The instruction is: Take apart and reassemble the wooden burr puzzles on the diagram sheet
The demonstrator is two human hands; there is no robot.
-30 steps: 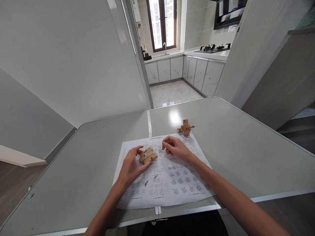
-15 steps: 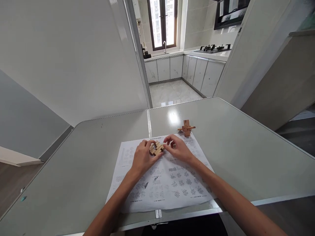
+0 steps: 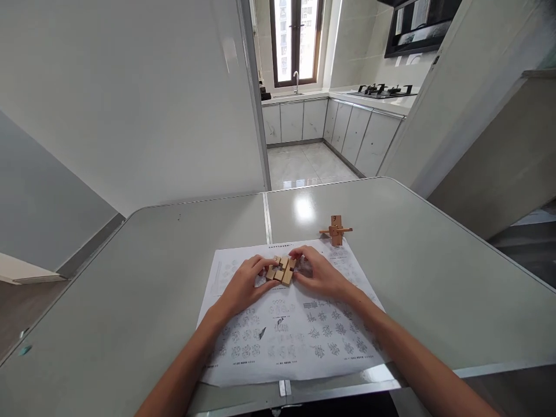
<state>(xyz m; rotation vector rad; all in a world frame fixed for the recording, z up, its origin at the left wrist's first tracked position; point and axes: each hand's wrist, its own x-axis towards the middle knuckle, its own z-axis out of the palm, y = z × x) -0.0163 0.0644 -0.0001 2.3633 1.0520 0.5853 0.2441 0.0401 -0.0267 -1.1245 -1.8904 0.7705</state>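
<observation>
Wooden blocks (image 3: pixel 281 271) slant away and rightward — left hand (image 3: pixel 247 282) pinches their left side. Right hand (image 3: pixel 320 274) pinches the opposite side.

Dark-framed window (image 3: pixel 296 40) at back, faucet (image 3: pixel 297 84) near its lower edge; gas cooktop (image 3: pixel 382 92) on white counter (image 3: pixel 399 105), marbled cabinets (image 3: pixel 291 121) underneath; black range hood (image 3: pixel 410 48) above

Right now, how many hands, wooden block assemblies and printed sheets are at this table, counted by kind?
Hands: 2 (left hand, right hand)
Wooden block assemblies: 2 (block cluster between the hands, cross-shaped assembly beyond)
Printed sheets: 1 (large white sheet)
Total: 5
</observation>
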